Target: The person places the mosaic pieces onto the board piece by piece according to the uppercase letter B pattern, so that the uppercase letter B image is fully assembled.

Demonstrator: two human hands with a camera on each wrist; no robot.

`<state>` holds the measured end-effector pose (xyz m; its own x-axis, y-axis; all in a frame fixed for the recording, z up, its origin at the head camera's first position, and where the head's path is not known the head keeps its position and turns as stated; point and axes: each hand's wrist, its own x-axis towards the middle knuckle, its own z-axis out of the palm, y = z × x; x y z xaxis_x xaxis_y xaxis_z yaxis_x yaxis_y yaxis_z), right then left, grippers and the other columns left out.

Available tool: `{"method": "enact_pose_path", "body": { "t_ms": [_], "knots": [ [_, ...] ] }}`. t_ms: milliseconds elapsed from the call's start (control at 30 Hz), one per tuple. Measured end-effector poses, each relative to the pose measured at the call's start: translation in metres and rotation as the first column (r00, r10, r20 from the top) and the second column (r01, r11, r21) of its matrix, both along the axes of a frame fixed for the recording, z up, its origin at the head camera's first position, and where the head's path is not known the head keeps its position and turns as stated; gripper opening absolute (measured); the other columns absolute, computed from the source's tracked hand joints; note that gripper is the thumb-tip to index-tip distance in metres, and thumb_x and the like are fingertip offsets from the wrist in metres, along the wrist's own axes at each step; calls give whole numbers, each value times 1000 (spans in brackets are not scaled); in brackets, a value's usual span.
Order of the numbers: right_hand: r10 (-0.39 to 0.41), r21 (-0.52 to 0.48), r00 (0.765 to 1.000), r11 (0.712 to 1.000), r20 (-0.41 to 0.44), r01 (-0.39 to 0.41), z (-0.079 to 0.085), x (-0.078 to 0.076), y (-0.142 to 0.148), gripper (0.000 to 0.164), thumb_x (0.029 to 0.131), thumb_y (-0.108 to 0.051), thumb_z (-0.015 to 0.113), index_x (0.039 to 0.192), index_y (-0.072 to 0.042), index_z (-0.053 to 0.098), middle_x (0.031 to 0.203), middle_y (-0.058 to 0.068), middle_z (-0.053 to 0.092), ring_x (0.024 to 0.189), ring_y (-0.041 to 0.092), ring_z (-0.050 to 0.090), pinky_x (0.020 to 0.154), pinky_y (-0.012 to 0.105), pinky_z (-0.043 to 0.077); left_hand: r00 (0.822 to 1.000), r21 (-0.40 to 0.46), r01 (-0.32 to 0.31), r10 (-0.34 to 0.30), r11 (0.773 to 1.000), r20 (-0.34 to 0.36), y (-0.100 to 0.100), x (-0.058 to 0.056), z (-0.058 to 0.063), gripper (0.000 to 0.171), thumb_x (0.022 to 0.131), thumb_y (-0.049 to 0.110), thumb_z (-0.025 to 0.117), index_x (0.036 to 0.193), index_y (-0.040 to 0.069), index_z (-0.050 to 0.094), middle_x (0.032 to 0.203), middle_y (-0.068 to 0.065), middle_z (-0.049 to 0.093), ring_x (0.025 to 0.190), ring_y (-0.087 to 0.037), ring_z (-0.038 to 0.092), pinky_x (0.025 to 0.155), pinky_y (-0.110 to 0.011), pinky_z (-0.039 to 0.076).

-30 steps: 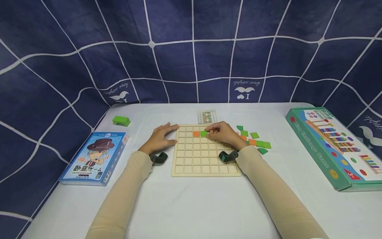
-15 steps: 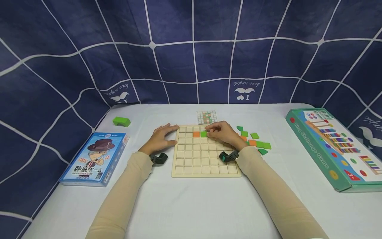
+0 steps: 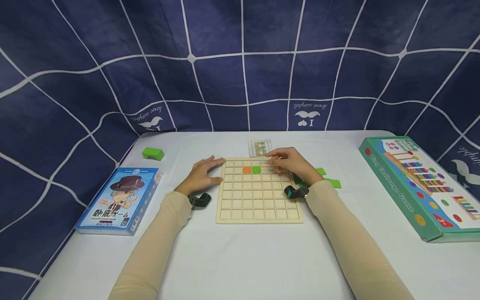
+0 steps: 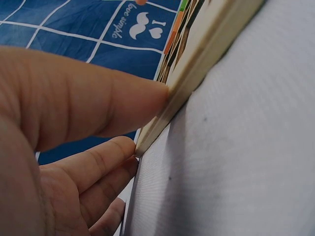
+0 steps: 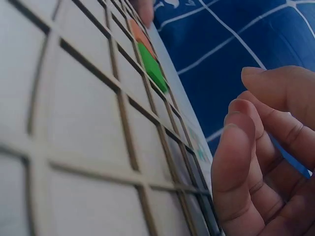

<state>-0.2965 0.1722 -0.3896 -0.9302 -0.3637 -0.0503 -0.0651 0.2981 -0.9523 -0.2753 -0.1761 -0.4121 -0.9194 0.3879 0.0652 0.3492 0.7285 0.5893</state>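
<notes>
A square wooden grid board lies on the table between both hands. Side by side in its upper rows sit an orange tile and a green tile; the right wrist view shows the green tile flat in its cell. My left hand touches the board's left edge with thumb and fingertips, its fingers fairly straight. Over the board's upper right part is my right hand, fingers loosely bent, thumb apart from them, nothing held. Loose green tiles lie beyond its wrist, partly covered by it.
A small printed grid card lies just behind the board. At left are a blue game box and a green block. A large green-edged game box stands at right. A dark blue curtain hangs behind the table.
My right hand has let go of the green tile and moved right, away from it, now covering more of the loose tiles. My left hand stays at the board's edge.
</notes>
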Motion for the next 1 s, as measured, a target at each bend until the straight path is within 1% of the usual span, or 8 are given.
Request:
{"method": "enact_pose_path", "body": {
  "t_ms": [100,167,367,433,633,767,900,1000],
  "knots": [
    [-25,18,1000,1000,-17,25,2,-2,12,41,104,-12,72,140,7,67,98,10,69,74,16,59,68,23,56,1000,0,1,-1,1000,5,1,-1,0,72,93,20,76,159,4,52,167,-15,47,163,-38,26,135,-54,9],
    [-57,28,998,998,-25,58,3,-4,21,40,105,-14,71,139,6,68,97,11,71,76,16,60,69,23,57,1000,0,2,-2,1000,10,1,-1,0,72,93,20,77,160,5,52,168,-14,46,163,-38,26,135,-54,9],
    [-156,54,985,986,-72,160,5,-6,47,41,106,-18,71,138,7,68,104,5,72,81,14,61,69,22,56,1000,7,-1,1,1000,3,1,-1,-1,72,94,20,77,160,5,53,167,-15,46,163,-38,26,135,-54,8],
    [-177,50,981,982,-78,181,6,-5,55,42,106,-18,71,138,8,68,104,5,72,80,13,60,68,21,55,1000,7,-5,5,1000,9,1,-1,-1,72,94,19,77,160,5,52,167,-15,46,164,-38,25,135,-54,8],
    [-241,6,970,970,-36,242,6,-2,74,46,106,-19,71,141,9,64,99,1,69,74,10,58,63,19,52,1000,7,-5,5,1000,12,1,0,-2,72,94,20,77,160,5,52,167,-16,47,163,-38,26,135,-55,8],
    [-280,-28,960,960,-9,279,1,1,86,47,106,-19,70,143,10,62,94,-4,67,70,9,55,60,18,50,1000,1,-1,1,1000,6,1,1,-2,72,94,20,77,160,5,52,167,-16,47,163,-39,26,135,-55,9],
    [-290,-69,957,955,3,289,-5,2,94,48,107,-17,68,143,13,59,88,-5,66,66,7,52,58,18,47,1000,-2,-4,4,1000,6,1,2,-2,71,94,19,76,160,5,52,167,-16,47,163,-39,26,135,-55,9],
    [-294,-75,956,953,9,294,-10,-1,99,47,108,-15,67,144,14,58,86,-8,66,65,6,50,56,17,45,1000,3,-4,4,1000,3,1,2,-2,71,94,19,76,159,5,53,167,-16,47,163,-40,26,135,-55,9]
  ]
}}
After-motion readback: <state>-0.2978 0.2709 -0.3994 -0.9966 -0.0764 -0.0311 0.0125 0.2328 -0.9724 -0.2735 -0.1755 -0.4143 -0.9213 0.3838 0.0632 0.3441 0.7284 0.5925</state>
